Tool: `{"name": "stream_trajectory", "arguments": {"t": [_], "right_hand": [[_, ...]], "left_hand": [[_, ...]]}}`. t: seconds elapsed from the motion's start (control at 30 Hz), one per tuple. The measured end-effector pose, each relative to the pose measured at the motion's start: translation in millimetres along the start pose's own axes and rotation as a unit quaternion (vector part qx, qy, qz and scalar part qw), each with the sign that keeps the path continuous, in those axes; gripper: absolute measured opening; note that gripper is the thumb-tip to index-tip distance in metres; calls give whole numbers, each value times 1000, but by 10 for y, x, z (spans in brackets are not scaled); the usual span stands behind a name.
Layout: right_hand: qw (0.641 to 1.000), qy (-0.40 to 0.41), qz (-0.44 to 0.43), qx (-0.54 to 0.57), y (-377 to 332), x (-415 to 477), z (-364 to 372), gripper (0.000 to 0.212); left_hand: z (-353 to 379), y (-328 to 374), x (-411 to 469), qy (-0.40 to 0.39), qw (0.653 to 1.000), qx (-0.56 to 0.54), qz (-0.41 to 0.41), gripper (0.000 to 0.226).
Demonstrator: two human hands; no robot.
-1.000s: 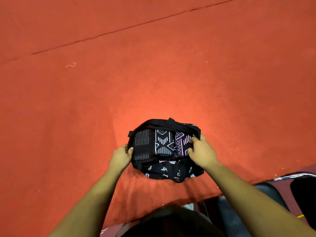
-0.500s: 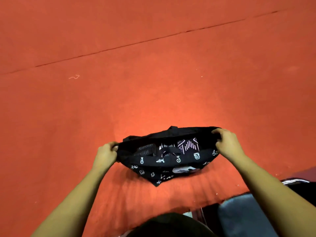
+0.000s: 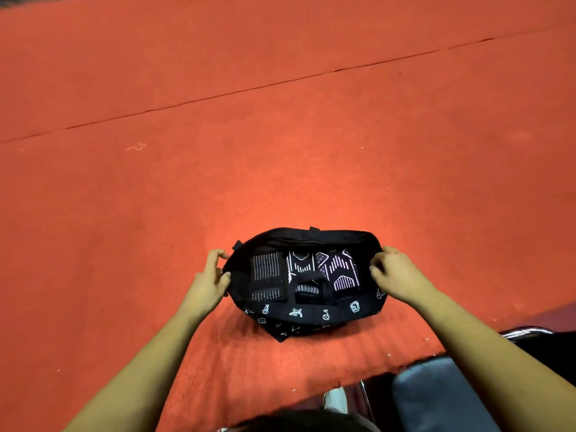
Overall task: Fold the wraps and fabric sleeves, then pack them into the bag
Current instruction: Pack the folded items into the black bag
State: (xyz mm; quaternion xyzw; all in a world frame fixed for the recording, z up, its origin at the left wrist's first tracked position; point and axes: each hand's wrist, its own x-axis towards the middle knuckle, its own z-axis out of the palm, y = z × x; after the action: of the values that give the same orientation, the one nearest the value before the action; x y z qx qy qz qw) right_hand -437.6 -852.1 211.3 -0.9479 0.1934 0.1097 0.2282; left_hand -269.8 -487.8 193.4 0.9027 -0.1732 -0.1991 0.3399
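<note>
A black bag with small white icons lies on the red cloth surface, its mouth wide open toward me. Inside sit folded black fabrics side by side: a white-striped one on the left, a chevron-patterned one in the middle and a purple-and-white one on the right. A black strap arches over them. My left hand holds the bag's left end between curled fingers and thumb. My right hand grips the rim at the right end.
A seam runs across the red surface farther back, and a bit of thread lies at the left. The surface's front edge is just below the bag. A dark chair seat with a chrome frame stands at lower right.
Half a second ago both hands pulled the bag's ends apart and the mouth was a narrow slit. Now the hands have come closer together and the mouth gapes, showing the folded fabrics.
</note>
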Motion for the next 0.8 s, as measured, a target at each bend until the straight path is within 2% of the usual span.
{"name": "stream_trajectory", "arguments": {"t": [0.13, 0.27, 0.3, 0.4, 0.5, 0.6, 0.67, 0.8], "right_hand": [[994, -110, -5, 2, 79, -57, -47, 63], [979, -182, -70, -60, 381, -85, -59, 79], [975, -180, -93, -91, 451, -82, -47, 77], [980, -93, -128, -121, 586, -85, -56, 37], [990, -33, -127, -58, 706, -117, -154, 27], [993, -31, -110, 37, 826, -181, -192, 17], [991, -25, -90, 95, 835, -218, -189, 19], [984, 23, 8, 177, 744, -210, -116, 28]], "left_hand": [[-14, -50, -8, -16, 999, 48, 6, 32], [-137, -56, 10, -52, 991, 120, 5, 21], [-180, -56, 22, -72, 989, 129, 13, 20], [-295, -39, 56, -151, 976, 153, 18, 44], [-390, -74, 92, -177, 968, 177, -1, 60], [-515, -134, 91, -180, 967, 182, 11, 67], [-575, -162, 92, -178, 963, 198, 30, 60], [-544, -183, 226, -118, 960, 215, 132, 17]]}}
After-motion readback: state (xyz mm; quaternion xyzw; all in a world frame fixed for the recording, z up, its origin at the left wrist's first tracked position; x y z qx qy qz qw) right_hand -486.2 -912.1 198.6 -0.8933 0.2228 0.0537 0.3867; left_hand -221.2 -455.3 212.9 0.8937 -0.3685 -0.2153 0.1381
